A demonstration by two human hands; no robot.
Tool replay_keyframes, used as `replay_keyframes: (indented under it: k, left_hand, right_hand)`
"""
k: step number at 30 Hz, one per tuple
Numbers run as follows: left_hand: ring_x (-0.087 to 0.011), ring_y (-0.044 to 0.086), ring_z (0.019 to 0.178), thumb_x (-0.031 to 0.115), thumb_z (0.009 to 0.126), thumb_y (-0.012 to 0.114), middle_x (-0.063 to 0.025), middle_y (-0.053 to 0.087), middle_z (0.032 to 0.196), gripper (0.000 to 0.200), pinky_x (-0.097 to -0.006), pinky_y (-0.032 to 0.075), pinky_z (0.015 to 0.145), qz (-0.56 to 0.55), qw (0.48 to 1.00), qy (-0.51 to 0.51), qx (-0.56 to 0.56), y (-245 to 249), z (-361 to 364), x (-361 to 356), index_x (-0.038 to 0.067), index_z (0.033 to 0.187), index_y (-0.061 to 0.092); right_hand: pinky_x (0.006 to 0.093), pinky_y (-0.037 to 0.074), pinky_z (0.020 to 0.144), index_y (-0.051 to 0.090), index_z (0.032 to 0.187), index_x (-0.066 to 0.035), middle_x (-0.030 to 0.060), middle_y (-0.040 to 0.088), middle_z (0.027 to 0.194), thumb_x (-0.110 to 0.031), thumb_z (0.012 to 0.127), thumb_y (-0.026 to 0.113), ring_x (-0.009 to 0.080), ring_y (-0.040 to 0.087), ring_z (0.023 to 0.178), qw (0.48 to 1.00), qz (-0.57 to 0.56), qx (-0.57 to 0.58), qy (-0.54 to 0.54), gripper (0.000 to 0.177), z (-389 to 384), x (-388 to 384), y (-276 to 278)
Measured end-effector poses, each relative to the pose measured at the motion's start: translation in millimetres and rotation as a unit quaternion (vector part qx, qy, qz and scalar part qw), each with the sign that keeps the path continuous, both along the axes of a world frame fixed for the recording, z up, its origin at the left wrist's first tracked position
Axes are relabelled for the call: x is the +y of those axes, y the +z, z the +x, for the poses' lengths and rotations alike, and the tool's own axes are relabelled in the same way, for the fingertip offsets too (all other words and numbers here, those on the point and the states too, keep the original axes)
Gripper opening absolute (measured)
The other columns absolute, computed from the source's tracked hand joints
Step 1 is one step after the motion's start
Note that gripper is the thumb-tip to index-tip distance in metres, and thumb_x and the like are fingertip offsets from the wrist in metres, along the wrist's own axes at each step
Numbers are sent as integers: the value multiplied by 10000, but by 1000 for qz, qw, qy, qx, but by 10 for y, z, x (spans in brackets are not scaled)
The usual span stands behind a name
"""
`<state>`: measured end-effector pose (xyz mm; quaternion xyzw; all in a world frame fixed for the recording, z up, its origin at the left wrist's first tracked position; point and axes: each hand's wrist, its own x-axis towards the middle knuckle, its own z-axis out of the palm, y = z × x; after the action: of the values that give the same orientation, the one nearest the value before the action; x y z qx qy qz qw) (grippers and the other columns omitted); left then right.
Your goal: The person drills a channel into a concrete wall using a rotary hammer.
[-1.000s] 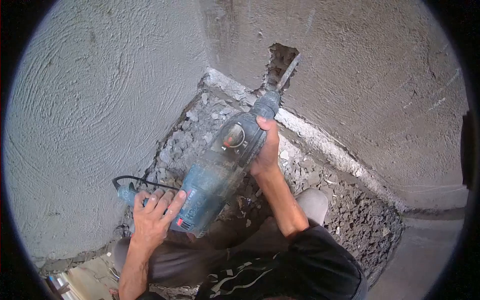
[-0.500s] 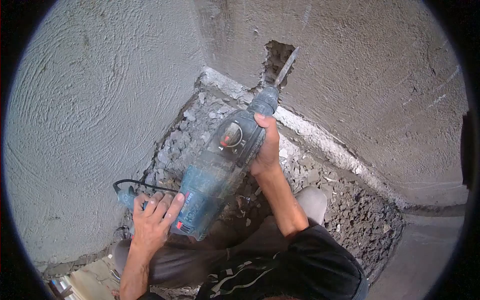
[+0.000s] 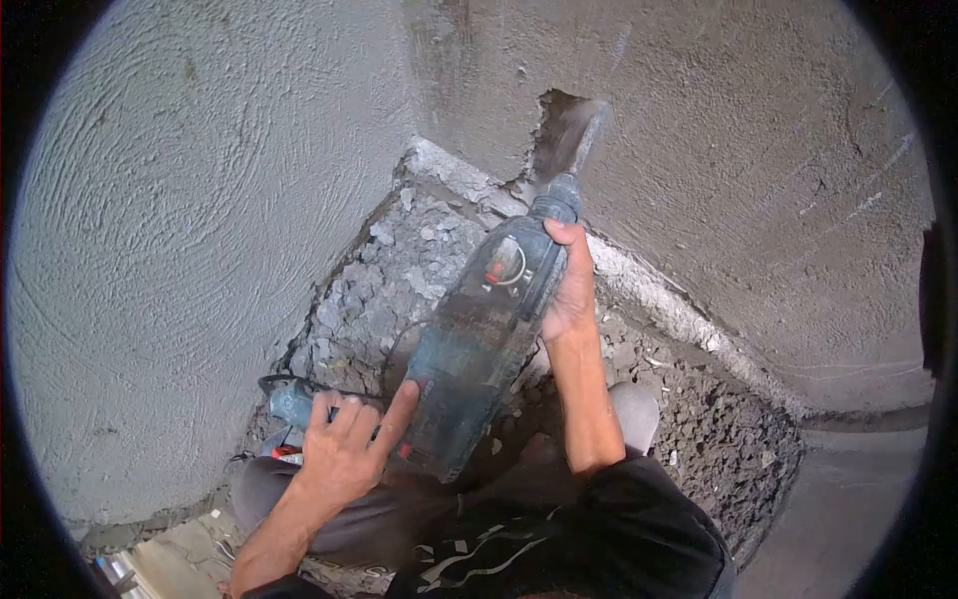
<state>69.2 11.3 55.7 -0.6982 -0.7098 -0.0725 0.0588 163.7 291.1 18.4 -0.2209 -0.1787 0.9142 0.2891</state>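
Note:
A dusty blue-and-black rotary hammer [image 3: 469, 334] runs diagonally across the middle, its body blurred. My left hand [image 3: 349, 444] is wrapped round its rear handle, the index finger stretched along the body. Up front, my right hand [image 3: 571, 285] grips the housing from the right, thumb on top just behind the chuck [image 3: 559, 198]. The flat chisel bit [image 3: 591, 135] points up and to the right, its end at the right edge of a ragged hole [image 3: 561, 125] in the plastered wall. Haze blurs the bit and the hole.
Broken mortar rubble [image 3: 374, 275] covers the floor in the corner. A pale ledge [image 3: 664, 290] runs along the foot of the right wall [image 3: 738, 130]. The left wall [image 3: 180, 260] is rough plaster. My knees flank the tool, and a cord [image 3: 284, 379] loops by its handle.
Both hands and the rotary hammer have shifted right. The bit, sharp before, is now blurred, and haze fills the hole.

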Motion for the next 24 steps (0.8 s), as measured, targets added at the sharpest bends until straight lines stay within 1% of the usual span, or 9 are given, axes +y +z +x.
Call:
replay_keyframes:
  k: [4,7,8,10,12,13,16,18,24]
  left_hand:
    - [-203,489,732,231,773,676,-18,432,750,713,-413,404,712,1,1000,20,-24,103,64,67,46,1436,489]
    - [-236,496,729,179,718,646,-42,440,749,709,-401,393,698,31,999,-9,17,102,47,277,-11,1388,514]
    - [-246,503,751,178,717,659,-51,468,785,724,-408,393,709,15,1000,-8,15,93,44,274,-5,1400,500]
    - [-255,510,774,177,716,671,-60,497,822,741,-414,393,720,-12,1000,-9,1,38,94,215,1,1412,485]
    - [-289,533,836,175,680,719,-105,567,968,822,-442,406,757,-29,999,14,-7,-23,58,138,-3,1431,440]
    - [-296,555,910,199,679,753,-148,593,1103,848,-480,411,812,-55,997,38,-32,-60,66,56,62,1456,442]
    - [-307,552,896,186,622,791,-143,594,1069,894,-482,417,817,-80,995,38,-43,-175,27,-270,41,1437,453]
    - [-311,551,892,188,601,800,-144,594,1062,910,-482,419,815,-72,996,45,-42,-175,50,-398,28,1428,455]
    - [-314,550,866,203,527,826,-140,595,1019,982,-473,423,795,-30,998,40,-49,-150,-37,-394,3,1415,456]
  right_hand:
    - [416,620,713,621,1027,-18,135,704,891,-281,835,641,261,708,749,998,-25,45,29,326,-72,141,-124]
    - [415,620,710,622,1031,-13,129,712,883,-283,835,649,260,711,740,999,-13,43,10,335,-103,276,-114]
    - [413,619,704,622,1030,-13,126,713,885,-278,832,650,259,711,739,999,-19,32,-18,333,-76,268,-166]
    - [406,611,715,624,1037,-12,126,709,893,-313,837,629,256,707,751,999,-21,23,21,361,-61,254,-190]
    - [398,600,740,625,1041,-6,133,706,913,-352,848,590,256,703,773,999,31,-34,9,398,-102,120,-181]
    - [395,592,761,622,1051,1,143,700,920,-378,860,556,259,700,791,996,50,-6,78,429,-88,79,-181]
    - [394,592,749,614,1052,1,143,693,909,-357,865,557,261,698,782,989,53,28,139,408,-138,-118,-192]
    - [402,595,754,600,1060,6,140,685,907,-339,875,561,261,696,775,988,42,42,140,393,-198,-231,-148]
    - [422,606,760,584,1067,16,151,681,914,-314,892,568,269,701,770,996,42,-1,77,374,-237,-250,21]
